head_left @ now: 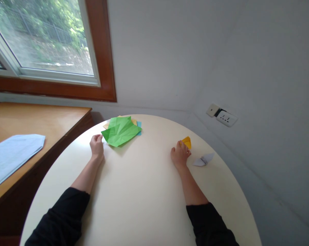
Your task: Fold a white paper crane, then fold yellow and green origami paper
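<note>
A creased sheet of green paper (122,131) lies at the far left of the round table, on top of other coloured sheets. My left hand (96,145) is closed in a pinch at its left corner. Across the table, my right hand (180,154) has its fingers curled onto a small folded piece of yellow paper (187,141), partly hidden by the fingers. Just right of that hand sits a folded white paper piece (204,160) with pointed ends.
Yellow and blue sheets (139,129) show from under the green one. The round white table (139,191) stands against the wall by a socket (226,118). To the left is a wooden desk (54,116) with a pale blue cloth-like sheet (15,153), below a window.
</note>
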`<state>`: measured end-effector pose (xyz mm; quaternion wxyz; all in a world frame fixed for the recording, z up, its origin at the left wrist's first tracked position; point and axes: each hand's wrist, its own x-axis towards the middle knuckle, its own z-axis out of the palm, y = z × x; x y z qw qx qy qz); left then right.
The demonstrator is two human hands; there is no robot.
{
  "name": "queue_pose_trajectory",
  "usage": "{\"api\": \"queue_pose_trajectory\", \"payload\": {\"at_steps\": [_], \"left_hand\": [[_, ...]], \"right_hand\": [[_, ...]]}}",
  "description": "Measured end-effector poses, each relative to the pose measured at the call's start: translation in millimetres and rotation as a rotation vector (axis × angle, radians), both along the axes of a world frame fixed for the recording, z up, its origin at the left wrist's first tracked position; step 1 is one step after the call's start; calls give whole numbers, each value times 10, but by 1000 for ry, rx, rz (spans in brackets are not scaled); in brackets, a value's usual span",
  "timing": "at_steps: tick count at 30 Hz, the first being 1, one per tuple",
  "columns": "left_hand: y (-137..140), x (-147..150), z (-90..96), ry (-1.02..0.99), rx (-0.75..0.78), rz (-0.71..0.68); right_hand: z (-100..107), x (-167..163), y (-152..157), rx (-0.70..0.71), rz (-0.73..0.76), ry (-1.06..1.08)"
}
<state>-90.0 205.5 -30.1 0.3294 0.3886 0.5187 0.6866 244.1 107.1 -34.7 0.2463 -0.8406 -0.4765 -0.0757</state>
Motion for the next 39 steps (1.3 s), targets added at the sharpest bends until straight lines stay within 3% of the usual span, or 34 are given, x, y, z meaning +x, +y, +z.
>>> {"api": "queue_pose_trajectory", "payload": {"at_steps": [4, 7, 11, 15, 20, 25, 31, 39], "left_hand": [[-107, 30, 95, 113, 85, 88], [-241, 116, 196, 175, 168, 41], [-495, 398, 275, 198, 207, -188], [-759, 772, 227, 147, 164, -452], [-864, 1043, 95, -51, 39, -676], [-822, 1068, 54, -582, -257, -979], [-830, 1063, 84, -621, -256, -939], [-829, 1065, 66, -539, -231, -913]], "right_hand": [[13, 0, 10, 18, 18, 8], [18, -43, 16, 67, 69, 20], [2, -236, -11, 138, 264, 11], [11, -524, -120, 217, 540, -9], [80, -780, -313, 293, 807, 4], [100, -870, -387, 291, 975, 5], [73, -874, -369, 370, 1143, 31], [153, -875, -440, 389, 1167, 232]]}}
